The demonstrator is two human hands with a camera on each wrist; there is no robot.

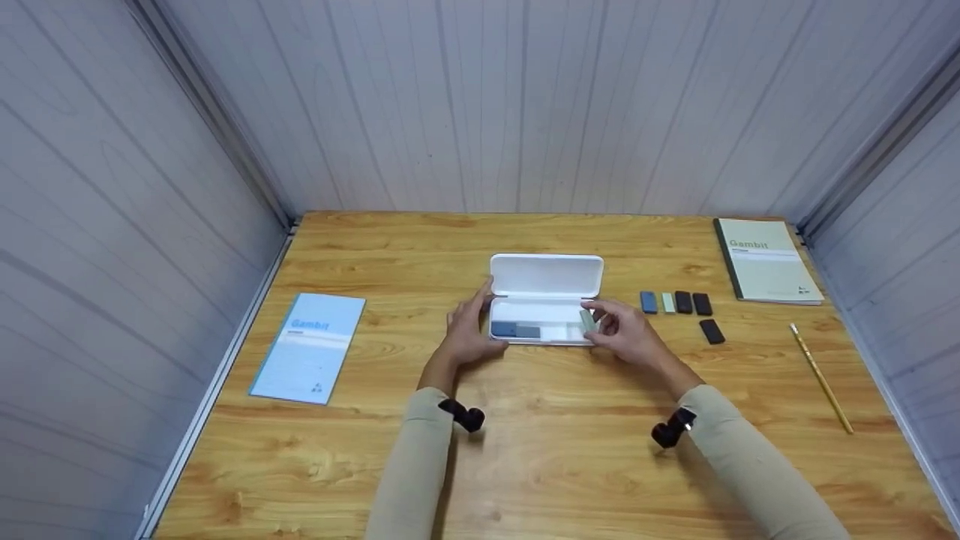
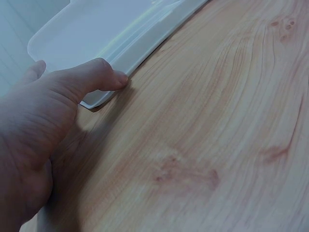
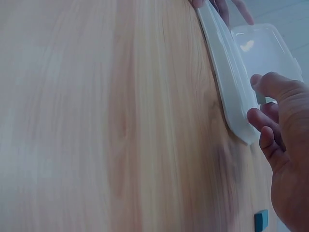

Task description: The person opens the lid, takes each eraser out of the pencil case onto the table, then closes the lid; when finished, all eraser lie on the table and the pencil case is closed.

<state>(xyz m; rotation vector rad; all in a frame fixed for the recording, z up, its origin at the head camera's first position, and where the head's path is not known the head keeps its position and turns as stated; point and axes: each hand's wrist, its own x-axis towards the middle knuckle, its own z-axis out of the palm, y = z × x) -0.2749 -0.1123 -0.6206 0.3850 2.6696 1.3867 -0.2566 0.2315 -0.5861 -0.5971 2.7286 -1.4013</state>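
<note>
A white pencil case (image 1: 545, 310) lies with its lid (image 1: 547, 275) raised at the back. My left hand (image 1: 469, 330) holds the case's left end, the thumb on the front edge and the fingers along the left side. A blue eraser (image 1: 504, 329) and a grey-blue eraser (image 1: 529, 331) lie side by side in the tray's front left. My right hand (image 1: 626, 330) pinches a pale green eraser (image 1: 588, 321) over the tray's right end. In the right wrist view, the fingers mostly hide this eraser (image 3: 261, 98).
Right of the case are a blue block (image 1: 649, 302), a pale green block (image 1: 668, 302) and several dark blocks (image 1: 683, 302). A pencil (image 1: 822, 379) and a cream notebook (image 1: 772, 262) lie farther right. A light blue notebook (image 1: 307, 349) lies left. Panel walls (image 1: 480, 105) surround the table.
</note>
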